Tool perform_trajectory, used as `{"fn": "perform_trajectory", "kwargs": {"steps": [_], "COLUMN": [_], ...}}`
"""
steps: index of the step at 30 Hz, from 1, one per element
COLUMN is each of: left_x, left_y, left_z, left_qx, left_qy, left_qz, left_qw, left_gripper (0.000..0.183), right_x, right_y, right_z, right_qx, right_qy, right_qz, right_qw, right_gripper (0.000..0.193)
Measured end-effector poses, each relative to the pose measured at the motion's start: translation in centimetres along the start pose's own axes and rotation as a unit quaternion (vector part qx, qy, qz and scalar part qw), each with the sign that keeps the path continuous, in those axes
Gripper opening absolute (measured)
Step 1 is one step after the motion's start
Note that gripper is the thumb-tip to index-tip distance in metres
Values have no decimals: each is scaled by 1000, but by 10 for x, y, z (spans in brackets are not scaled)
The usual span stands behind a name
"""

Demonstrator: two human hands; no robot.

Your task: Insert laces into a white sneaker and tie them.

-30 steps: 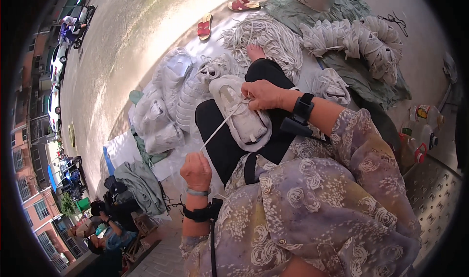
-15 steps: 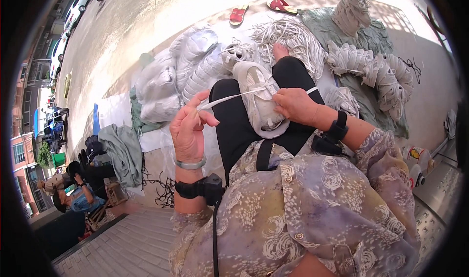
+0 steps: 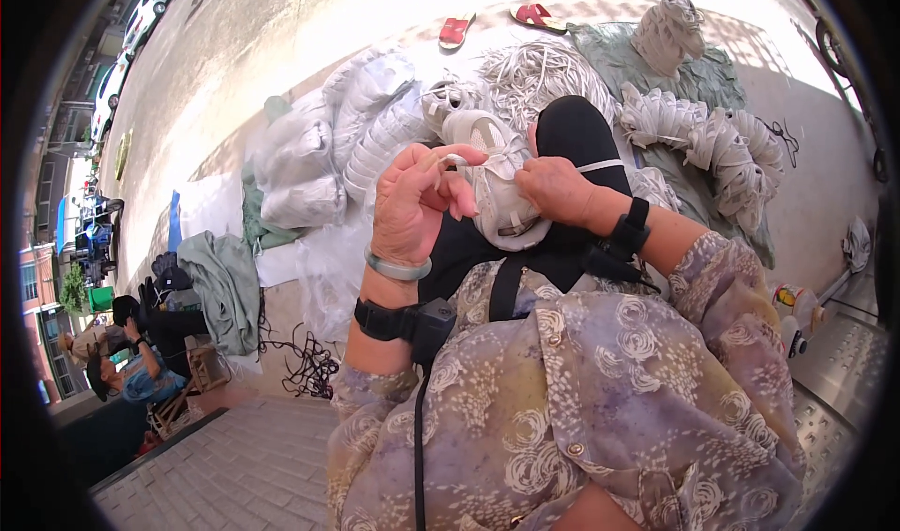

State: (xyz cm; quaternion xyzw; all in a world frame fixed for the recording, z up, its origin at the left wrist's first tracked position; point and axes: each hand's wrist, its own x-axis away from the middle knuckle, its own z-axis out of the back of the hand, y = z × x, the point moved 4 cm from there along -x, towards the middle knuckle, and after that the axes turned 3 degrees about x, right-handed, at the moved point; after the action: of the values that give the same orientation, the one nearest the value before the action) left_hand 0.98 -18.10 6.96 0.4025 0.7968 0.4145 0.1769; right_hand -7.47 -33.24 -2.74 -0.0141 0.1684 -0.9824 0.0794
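A pale grey-white sneaker [image 3: 503, 214] rests on my lap, its toe pointing away from me. My left hand [image 3: 412, 208] is left of it, thumb and forefinger pinched on a white shoelace [image 3: 455, 160], the other fingers curled. My right hand [image 3: 560, 192] lies against the sneaker's right side, fingers closed at the lacing. A white lace strip [image 3: 600, 165] runs from beside that hand across my right knee. The right fingertips partly hide what they pinch, but it appears to be the lace.
Beyond my knees lie a heap of loose white laces [image 3: 534, 76], plastic-wrapped bundles [image 3: 300, 170] and tied lace bundles [image 3: 741, 156] on a green sheet [image 3: 703, 72]. Red slippers [image 3: 457, 31] lie farther off. A person [image 3: 141, 376] sits at the left. A metal surface [image 3: 844, 362] is at the right.
My left hand has moved right and slightly up to the sneaker, and the lace once stretched between them is now short and bent. My right hand stays at the lacing. My right knee has shifted.
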Motion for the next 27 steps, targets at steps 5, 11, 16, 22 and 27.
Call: {"fn": "perform_trajectory", "kwargs": {"steps": [5, 11, 16, 22, 27], "left_x": [20, 64, 63, 6, -17], "left_y": [11, 14, 1, 24, 23], "left_z": [18, 72, 77, 18, 1], "left_qx": [-84, -166, -75, 21, -47], "left_qy": [66, 206, 217, 56, -70], "left_qz": [-7, 20, 13, -28, 13], "left_qw": [994, 964, 973, 998, 996], "left_gripper": [17, 15, 16, 19, 20], "right_x": [-2, -2, -6, -5, -8], "right_y": [-3, 3, 0, 4, 3], "right_z": [0, 1, 1, -1, 0], "right_qx": [-21, -70, -64, -73, -77], "right_qy": [9, 20, 13, 21, 27], "right_qz": [2, -13, 0, 30, 41], "right_qw": [1000, 997, 998, 997, 996], "right_gripper": [9, 9, 9, 9, 8]}}
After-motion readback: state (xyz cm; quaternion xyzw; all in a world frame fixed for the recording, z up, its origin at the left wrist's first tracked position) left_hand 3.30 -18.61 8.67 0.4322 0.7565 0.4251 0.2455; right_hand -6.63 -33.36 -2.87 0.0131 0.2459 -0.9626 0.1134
